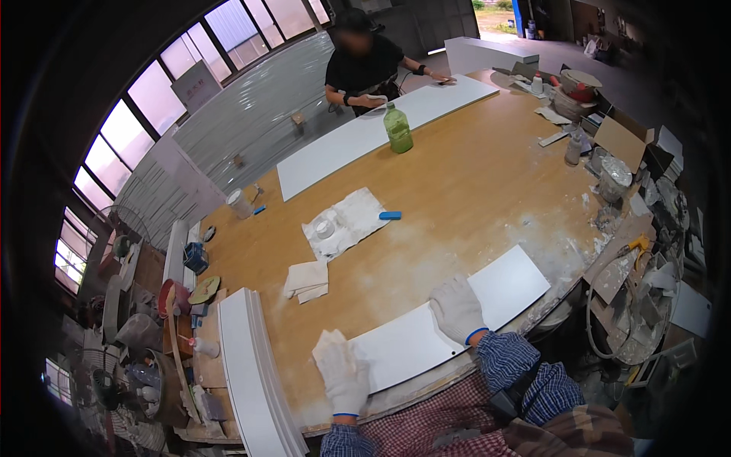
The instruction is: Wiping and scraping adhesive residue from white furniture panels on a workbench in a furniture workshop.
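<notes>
A white panel (457,320) is laid flat along the near edge of the wooden table (472,175). The gloved right hand (457,307) is pressed on its middle, fingers spread and flat, nothing gripped. The gloved left hand (343,373) is set at the panel's left end, closed over what seems to be a pale pad – its edges cannot be told from the glove. White dust is spread over the tabletop around the panel. Further off, folded cloths (307,280), a blue block (390,215), a green bottle (397,128) and a second long white board (381,129) are seen, the last worked by another person (362,65). Windows line the left wall – the cluttered right side is hard to make out.
</notes>
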Demonstrator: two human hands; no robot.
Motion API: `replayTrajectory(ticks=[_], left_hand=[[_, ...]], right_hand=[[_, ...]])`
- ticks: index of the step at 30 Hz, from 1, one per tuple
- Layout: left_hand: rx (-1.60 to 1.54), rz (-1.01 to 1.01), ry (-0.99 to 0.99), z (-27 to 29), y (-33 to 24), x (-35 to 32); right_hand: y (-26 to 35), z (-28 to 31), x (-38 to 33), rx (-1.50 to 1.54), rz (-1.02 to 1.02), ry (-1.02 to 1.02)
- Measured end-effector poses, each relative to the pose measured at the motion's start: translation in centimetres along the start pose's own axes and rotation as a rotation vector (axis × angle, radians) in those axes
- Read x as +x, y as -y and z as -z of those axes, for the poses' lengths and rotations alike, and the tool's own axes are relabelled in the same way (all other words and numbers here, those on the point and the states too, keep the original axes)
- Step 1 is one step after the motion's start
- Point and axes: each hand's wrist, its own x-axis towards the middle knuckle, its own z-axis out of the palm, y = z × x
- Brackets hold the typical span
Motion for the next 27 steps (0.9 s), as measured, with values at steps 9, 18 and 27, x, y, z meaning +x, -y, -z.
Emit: replayTrajectory(ticks=[9,18,27], left_hand=[[-0.016,-0.190,0.156,-4.4,-10.6,3.7],[0.060,0.012,0.022,-1.6,-1.4,4.2],[-0.102,-0.100,0.244,-4.8,-10.7,3.4]], right_hand=[[-0.5,-0.7,0.1,-0.018,0.018,-0.063],[0.2,0.1,0.2,-0.006,0.000,-0.006],[-0.6,-0.8,0.2,-0.009,0.047,-0.050]])
